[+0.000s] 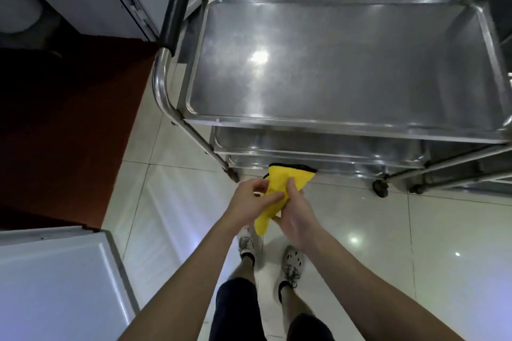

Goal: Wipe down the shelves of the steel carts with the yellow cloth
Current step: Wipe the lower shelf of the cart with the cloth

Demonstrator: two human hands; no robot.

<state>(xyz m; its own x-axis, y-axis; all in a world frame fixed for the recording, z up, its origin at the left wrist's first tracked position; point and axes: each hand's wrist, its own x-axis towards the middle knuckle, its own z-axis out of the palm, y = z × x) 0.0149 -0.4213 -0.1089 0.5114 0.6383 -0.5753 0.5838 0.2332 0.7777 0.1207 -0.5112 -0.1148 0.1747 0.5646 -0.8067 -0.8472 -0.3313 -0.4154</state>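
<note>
- Steel cart (pixel 332 127) (largest item in view): stands on wheels on the glossy tile floor (pixel 180 202). Risk, as I judge it: a firm wipe stroke rolls the cart away from the person. Cause: sideways force w/ no hand bracing the frame.
- Top shelf (pixel 346 69): bare steel, raised lip all round, strong glare spots. Risk: glare hides streaks, so patches get skipped, esp. in the corners under the lip.
- Lower shelves (pixel 318 148): only their front edges show below the top one. Risk: reaching in is near-blind from this cam, and a forearm may knock the rim above.
- Left hand (pixel 249 199): fingers curled, pinching the cloth's upper part. Right hand (pixel 296 213): thumb and fingers wrapped round its middle. Both hold it; neither touches the cart.
- Yellow cloth (pixel 277 183): bunched betw. both hands, in the air in front of the cart, over the floor, apart from every shelf; one end hangs down. Risk: a wad gives little contact area, and the loose end may slip out and drop to the floor, picking up dirt.
- Caster (pixel 380 188): at the cart's front right leg. I can't tell if it has a brake.
</note>
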